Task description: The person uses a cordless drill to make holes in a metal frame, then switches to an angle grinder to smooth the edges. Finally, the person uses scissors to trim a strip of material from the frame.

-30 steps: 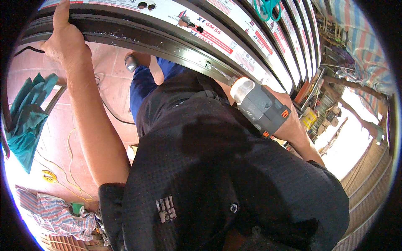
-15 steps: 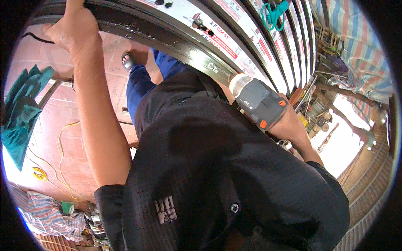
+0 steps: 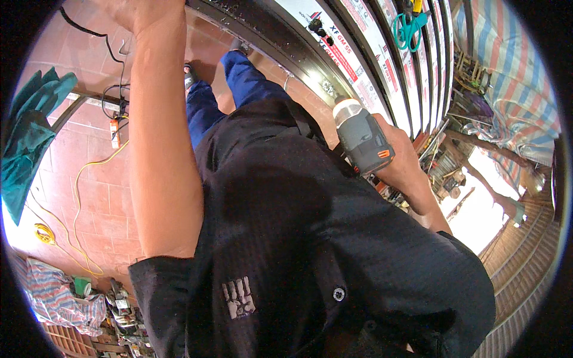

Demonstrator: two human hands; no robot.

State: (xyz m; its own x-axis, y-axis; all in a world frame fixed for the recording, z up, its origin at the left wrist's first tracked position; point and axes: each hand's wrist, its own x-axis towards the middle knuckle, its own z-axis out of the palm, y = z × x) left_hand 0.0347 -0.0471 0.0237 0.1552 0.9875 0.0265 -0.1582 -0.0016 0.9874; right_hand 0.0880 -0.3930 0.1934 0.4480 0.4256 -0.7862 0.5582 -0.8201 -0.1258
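My right hand [image 3: 399, 149] is wrapped round a cordless drill [image 3: 365, 140], grey and black with orange marks and a pale front collar. The drill's front end points up at a long dark metal profile [image 3: 286, 56], close to a shiny patch on it. Whether the tip touches the metal I cannot tell. At the upper left edge is my left hand [image 3: 140, 11], cut off by the picture's rim, so its fingers are hidden. Beyond the dark profile lie several profiles covered in white printed film [image 3: 343, 51], with small black pieces [image 3: 320, 31] on the nearest one.
A looped teal thing [image 3: 409, 31] lies across the profiles. Teal cloth [image 3: 30, 128] hangs at the left. A yellow cord [image 3: 76, 197] and a black cable [image 3: 107, 45] run over the red tiled floor [image 3: 110, 206]. Striped sheeting [image 3: 513, 77] hangs at the right.
The view has shifted. My left hand has moved right and up to the picture's edge. The drill points more steeply upward, and more of my right hand shows.
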